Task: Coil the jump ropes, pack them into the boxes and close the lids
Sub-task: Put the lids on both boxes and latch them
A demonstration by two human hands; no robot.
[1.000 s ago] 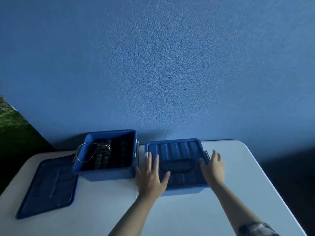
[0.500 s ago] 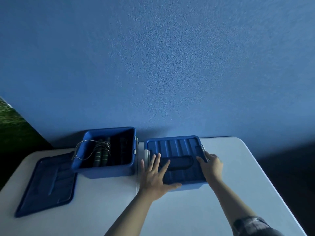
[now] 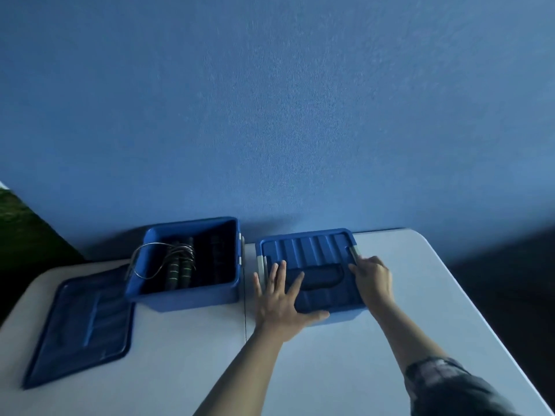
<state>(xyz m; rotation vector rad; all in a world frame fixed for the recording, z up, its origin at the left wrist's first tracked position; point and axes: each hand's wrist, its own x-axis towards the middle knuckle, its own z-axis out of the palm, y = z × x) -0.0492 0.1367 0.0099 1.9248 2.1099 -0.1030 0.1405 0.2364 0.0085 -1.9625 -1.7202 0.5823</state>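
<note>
A single wide-angle camera, worn on the person's head, looks forward and down. It faces a plain blue textured wall, which fills the upper half and more of the view. Below the wall lies the white rectangular table, seen from above and close, its far edge against the wall. Both forearms reach in from the bottom edge toward the wall. The table's edges bow with the wide lens. There is no second view to share the scene.

A pale table with rounded corners stands against a textured blue wall in dim light.
</note>
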